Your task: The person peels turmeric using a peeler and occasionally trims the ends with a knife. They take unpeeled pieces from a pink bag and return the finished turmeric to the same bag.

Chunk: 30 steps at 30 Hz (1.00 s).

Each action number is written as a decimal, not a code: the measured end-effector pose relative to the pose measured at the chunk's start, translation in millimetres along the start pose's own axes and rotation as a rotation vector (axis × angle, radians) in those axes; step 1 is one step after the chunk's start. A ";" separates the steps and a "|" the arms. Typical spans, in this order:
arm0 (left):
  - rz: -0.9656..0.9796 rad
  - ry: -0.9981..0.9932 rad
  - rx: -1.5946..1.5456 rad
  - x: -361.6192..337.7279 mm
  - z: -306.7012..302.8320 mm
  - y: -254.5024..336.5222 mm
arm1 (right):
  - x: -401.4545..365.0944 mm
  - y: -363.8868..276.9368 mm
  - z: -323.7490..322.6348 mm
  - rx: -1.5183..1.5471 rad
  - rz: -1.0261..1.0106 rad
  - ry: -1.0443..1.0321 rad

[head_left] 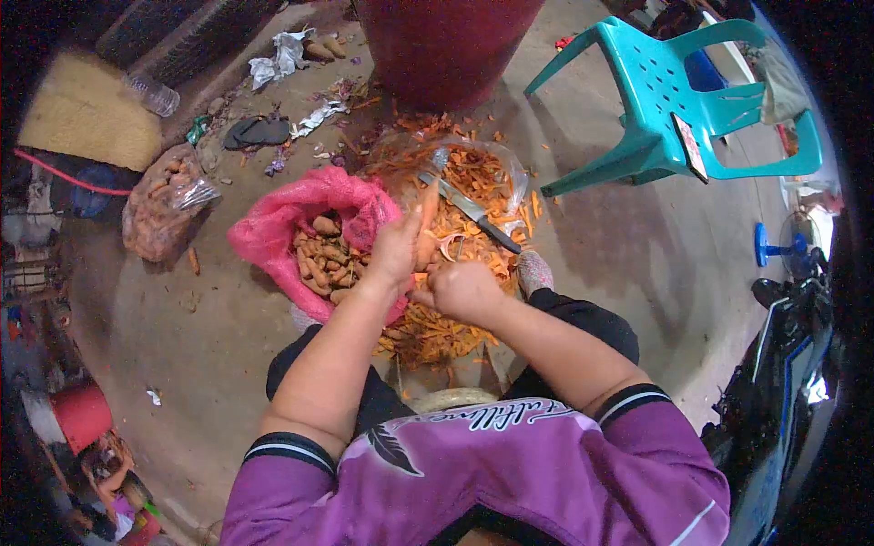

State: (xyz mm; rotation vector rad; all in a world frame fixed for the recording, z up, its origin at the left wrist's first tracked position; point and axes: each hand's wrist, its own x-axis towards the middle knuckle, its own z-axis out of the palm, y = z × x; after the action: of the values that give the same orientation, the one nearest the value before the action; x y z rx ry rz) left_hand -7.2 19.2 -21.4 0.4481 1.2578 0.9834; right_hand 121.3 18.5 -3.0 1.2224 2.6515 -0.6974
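My left hand (pixel 398 247) is closed around a carrot (pixel 430 205), whose orange length points up and away from me. Close against it, my right hand (pixel 462 289) has its fingers curled; what they hold is too small to make out. Orange peelings (pixel 437 328) lie heaped on the floor below and beyond both hands. A knife (pixel 473 214) with a black handle rests on the peelings, just right of the carrot. To the left, a pink mesh sack (pixel 273 218) stands open with unpeeled carrots (pixel 323 259) inside.
A dark red drum (pixel 446 55) stands straight ahead. At the right are a teal plastic chair (pixel 637 82) and a motorcycle (pixel 792 391). A clear bag of carrots (pixel 164 214), grey slippers (pixel 257 133) and a red bucket (pixel 80 416) are at the left.
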 end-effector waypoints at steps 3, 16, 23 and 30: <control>-0.053 -0.090 -0.134 -0.3 -10.4 6.0 | 8.3 4.8 17.9 0.021 0.062 -0.116; -0.059 0.043 -0.151 -35.0 -79.2 35.4 | 98.6 93.6 156.7 0.017 0.383 -0.002; -0.089 -0.020 -0.377 -40.6 -97.6 36.5 | 117.1 72.4 152.0 -0.008 0.435 -0.274; -0.078 -0.182 -0.499 -41.7 -83.1 44.3 | 112.3 94.0 83.1 0.460 0.459 0.036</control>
State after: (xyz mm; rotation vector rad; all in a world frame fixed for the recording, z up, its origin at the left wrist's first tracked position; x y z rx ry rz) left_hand -100.4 -9.1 11.9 0.0946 0.8219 1.1193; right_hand 112.1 109.6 -144.4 1.8823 2.1593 -1.2346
